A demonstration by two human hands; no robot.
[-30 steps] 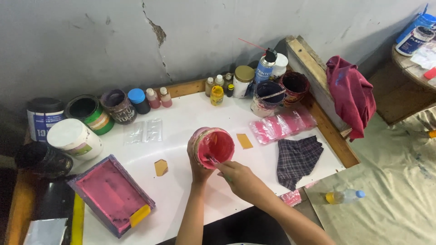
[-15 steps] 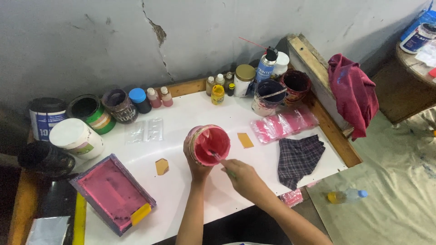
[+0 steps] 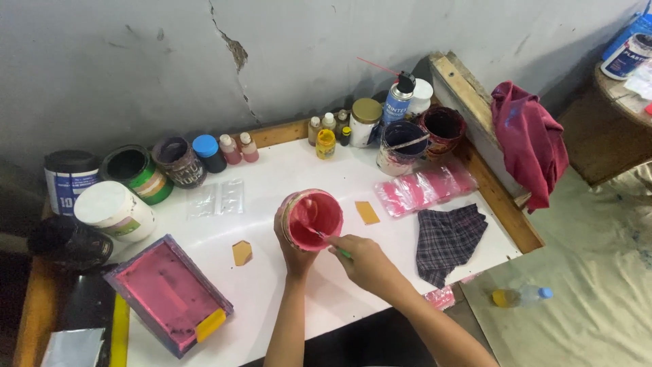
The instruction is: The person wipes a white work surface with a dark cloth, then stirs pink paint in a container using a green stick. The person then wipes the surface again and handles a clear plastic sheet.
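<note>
Cracked grey wall behind a white table (image 3: 292, 170) crowded with paint pots along its back edge.
Near the table's front edge, the left hand (image 3: 293, 250) grips a pink-stained cup (image 3: 312, 219), tilted toward the person. The right hand (image 3: 365, 261) pinches a thin stick (image 3: 331, 243) dipped into it. A pink-coated frame (image 3: 168, 293) lies at the front left corner, a plaid cloth (image 3: 448, 238) toward the right edge.

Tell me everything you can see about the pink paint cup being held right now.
The paint cup is a small round container, smeared pink outside and coated with red-pink paint inside. It has no lid and is tilted so its mouth faces the camera, above the white table. The left hand grips it from below and behind. The right hand holds a thin green-handled tool whose tip reaches into the paint. Its material looks like plastic, though I cannot be sure.
</note>
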